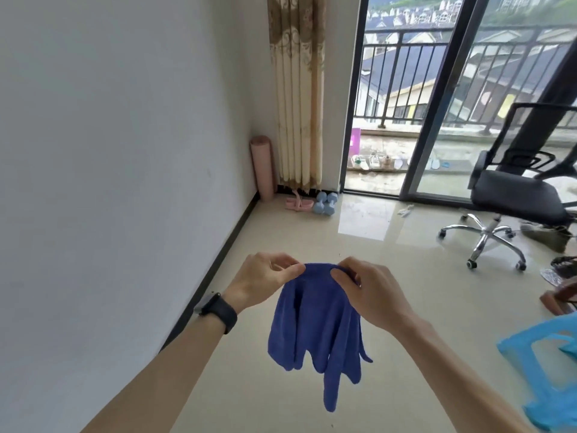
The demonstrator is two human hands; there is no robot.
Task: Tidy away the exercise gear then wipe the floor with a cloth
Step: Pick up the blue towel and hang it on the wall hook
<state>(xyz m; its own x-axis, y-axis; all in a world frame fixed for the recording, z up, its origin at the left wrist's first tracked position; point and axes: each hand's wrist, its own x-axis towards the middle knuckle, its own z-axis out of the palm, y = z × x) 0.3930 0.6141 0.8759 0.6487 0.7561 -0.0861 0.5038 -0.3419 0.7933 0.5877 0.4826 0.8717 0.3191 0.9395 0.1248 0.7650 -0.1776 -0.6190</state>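
Both forearms bare, coming in from the bottom edge and converging mid-frame. Left hand and right hand are level and close together, backs toward the camera, wrists bent slightly inward. Each pinches the top edge of the blue cloth between thumb and curled fingers. Hands not touching.
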